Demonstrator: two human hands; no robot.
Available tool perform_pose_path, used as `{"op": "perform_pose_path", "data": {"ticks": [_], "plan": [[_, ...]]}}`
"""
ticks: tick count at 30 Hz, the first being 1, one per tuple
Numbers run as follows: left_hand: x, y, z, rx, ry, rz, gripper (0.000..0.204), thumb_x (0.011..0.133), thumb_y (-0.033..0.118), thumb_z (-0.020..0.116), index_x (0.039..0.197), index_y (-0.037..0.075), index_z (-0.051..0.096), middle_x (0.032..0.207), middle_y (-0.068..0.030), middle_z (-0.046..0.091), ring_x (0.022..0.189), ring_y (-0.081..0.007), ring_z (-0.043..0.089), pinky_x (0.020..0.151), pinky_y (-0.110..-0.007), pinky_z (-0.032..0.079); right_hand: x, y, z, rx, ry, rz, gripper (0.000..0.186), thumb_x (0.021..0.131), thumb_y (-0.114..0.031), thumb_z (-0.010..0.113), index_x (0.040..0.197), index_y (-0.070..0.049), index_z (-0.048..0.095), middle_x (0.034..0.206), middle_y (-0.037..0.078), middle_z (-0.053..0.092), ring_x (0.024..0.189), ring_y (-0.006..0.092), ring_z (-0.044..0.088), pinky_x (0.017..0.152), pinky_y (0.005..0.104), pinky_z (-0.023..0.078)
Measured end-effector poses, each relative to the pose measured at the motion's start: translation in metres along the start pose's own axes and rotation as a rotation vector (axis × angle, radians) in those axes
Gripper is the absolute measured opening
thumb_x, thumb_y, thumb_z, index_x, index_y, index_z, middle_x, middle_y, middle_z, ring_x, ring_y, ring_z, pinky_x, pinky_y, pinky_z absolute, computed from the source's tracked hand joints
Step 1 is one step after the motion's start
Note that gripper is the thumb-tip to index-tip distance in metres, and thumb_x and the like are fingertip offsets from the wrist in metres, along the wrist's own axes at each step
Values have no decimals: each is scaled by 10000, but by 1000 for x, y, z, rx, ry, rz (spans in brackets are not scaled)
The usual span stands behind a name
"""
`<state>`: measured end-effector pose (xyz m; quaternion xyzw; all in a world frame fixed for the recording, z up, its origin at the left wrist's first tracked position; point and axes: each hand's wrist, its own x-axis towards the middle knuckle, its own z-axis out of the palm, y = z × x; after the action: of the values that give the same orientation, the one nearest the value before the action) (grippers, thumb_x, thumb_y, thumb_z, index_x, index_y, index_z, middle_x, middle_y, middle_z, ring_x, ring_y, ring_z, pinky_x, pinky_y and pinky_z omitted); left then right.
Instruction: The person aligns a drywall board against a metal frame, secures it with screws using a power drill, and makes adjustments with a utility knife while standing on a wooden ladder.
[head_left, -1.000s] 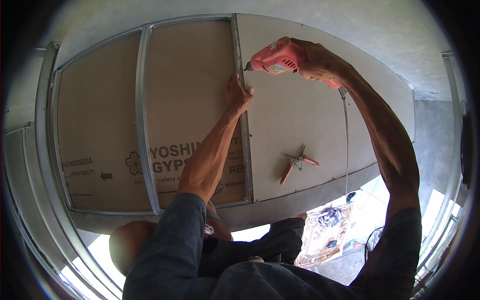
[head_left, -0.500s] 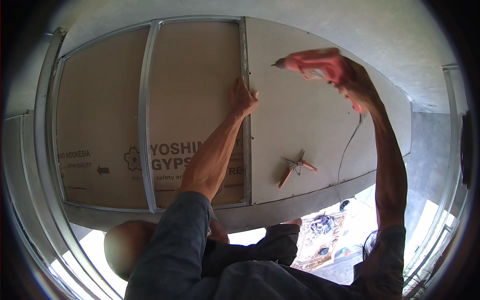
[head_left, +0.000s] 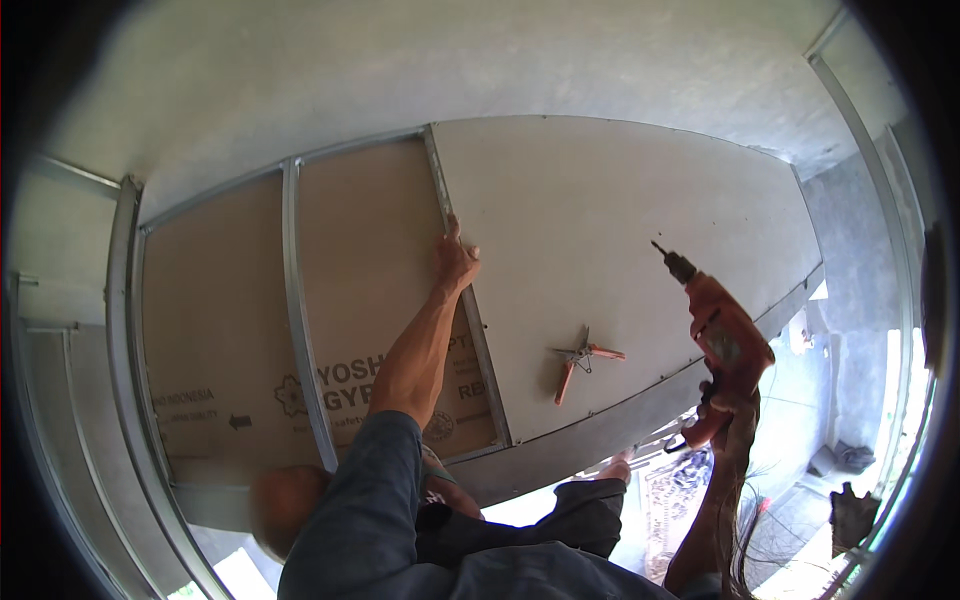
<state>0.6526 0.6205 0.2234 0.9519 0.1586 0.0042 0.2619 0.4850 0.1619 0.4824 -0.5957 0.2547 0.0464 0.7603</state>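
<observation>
My right hand [head_left: 725, 412] is closed round the handle of a red power drill [head_left: 728, 335], off to the right. The drill's bit points up and to the left, over the pale plasterboard sheet [head_left: 550, 220]. My left hand [head_left: 459, 264] lies on the metal stud [head_left: 472, 325] at the sheet's left edge, index finger stretched along it and thumb held out. Some of its fingers are hidden. A plier-like hand tool [head_left: 580, 357] with orange-red handles spread apart lies on the sheet, between my two hands.
Left of the stud, brown printed board [head_left: 365, 240] shows between metal framing [head_left: 293, 270]. Another person's head [head_left: 285, 508] is below on the left, close to my left arm. Upright metal profiles [head_left: 122, 300] stand at the far left. A patterned rug [head_left: 665, 510] lies on the floor below.
My right hand has brought the drill down and toward me, away from the upper part of the sheet. My left hand stays on the stud. The whole view has tilted and shifted.
</observation>
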Motion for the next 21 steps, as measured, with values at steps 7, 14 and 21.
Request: {"op": "perform_pose_path", "data": {"ticks": [7,14,21], "plan": [[-28,37,-2,317,-29,214,850,889,186,729,1584,78,251,1500,-283,380,1403,-402,388,1092,-505,423,-68,29,-46,177,230,-24,744,611,8,603,1337,26,447,1106,200,621,714,244,647,533,321,559],[-8,12,-4,599,-57,323,776,1020,445,504,1569,-28,226,1645,-223,195,1535,-344,183,1208,-553,236,-100,48,-61,199,277,38,735,619,-20,590,1341,28,459,1105,182,622,722,230,618,543,317,543],[15,13,-32,742,-77,-20,687,1016,494,476,1390,-82,496,1396,-348,497,1353,-433,471,1129,-577,354,-117,66,-73,189,368,51,652,646,-43,593,1288,41,515,1000,177,637,605,218,582,535,317,536]]}}
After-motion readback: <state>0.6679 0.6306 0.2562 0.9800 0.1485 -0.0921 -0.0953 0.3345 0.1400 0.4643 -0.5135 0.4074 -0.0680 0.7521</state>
